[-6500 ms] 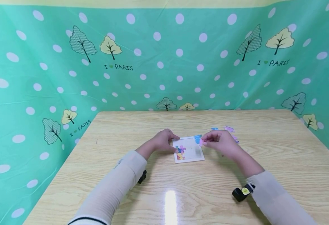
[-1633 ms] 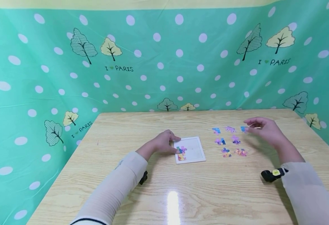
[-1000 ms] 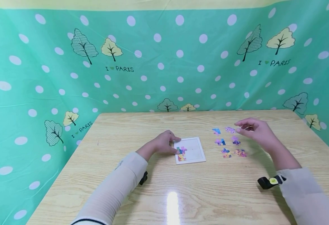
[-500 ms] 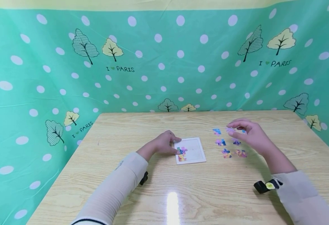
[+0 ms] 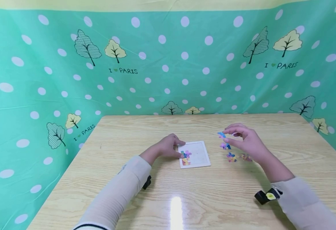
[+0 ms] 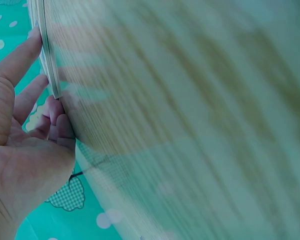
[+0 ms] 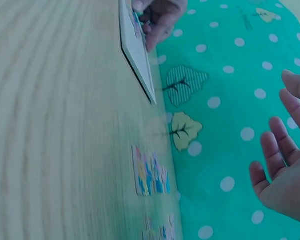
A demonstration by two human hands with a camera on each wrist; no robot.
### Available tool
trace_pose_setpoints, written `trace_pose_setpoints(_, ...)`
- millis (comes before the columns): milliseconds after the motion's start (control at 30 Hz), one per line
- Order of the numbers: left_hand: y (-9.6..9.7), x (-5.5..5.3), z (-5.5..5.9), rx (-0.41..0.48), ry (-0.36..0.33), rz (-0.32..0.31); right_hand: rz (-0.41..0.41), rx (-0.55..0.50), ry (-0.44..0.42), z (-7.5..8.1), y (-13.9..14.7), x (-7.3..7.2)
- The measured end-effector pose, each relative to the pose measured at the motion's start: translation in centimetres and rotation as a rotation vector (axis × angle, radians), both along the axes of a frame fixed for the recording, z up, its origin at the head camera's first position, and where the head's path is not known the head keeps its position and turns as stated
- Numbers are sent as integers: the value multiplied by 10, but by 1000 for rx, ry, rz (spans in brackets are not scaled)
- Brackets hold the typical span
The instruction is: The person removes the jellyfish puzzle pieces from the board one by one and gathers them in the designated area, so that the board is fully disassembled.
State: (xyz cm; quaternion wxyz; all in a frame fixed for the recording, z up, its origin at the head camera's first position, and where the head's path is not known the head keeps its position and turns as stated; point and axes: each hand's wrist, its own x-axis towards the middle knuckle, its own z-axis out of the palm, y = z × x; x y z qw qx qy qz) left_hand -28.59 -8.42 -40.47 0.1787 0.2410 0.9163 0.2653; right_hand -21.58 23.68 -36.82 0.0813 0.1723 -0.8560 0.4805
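Observation:
A white puzzle tray (image 5: 199, 156) lies mid-table with a few joined pieces (image 5: 186, 157) in its lower left part. My left hand (image 5: 169, 146) grips the tray's left side, thumb on the pieces and forefinger at the upper corner. Above the loose puzzle pieces to the right, my right hand (image 5: 249, 142) hovers with nothing held; its fingers are spread in the right wrist view. Its fingertips are near a blue and pink piece (image 5: 221, 134). A pink and blue piece (image 5: 225, 146) lies just below. The hand hides other pieces.
Nearer the front lie a yellow and blue piece (image 5: 231, 157) and an orange-pink piece (image 5: 246, 157). The wooden table (image 5: 145, 204) ends at the back against a green polka-dot cloth (image 5: 145, 64).
Earlier my right hand held a blue and pink piece over the tray; that piece was set down at the far right. The empty hand has since moved left over the loose pieces. My left hand stays put.

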Motion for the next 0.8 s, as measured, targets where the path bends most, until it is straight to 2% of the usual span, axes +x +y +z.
trace_pose_setpoints(233, 0, 0, 0, 3, -2, 4, 12, 12, -71, 2, -15, 0)
trace_pose_setpoints(467, -2, 0, 0, 5, -8, -3, 69, 20, -76, 4, -31, -1)
trace_pose_setpoints(700, -2, 0, 0, -6, -1, -23, 106, 4, -153, 0, -51, -4)
trace_pose_setpoints(800, -1, 0, 0, -9, 2, -26, 132, 24, -158, -3, -60, -5)
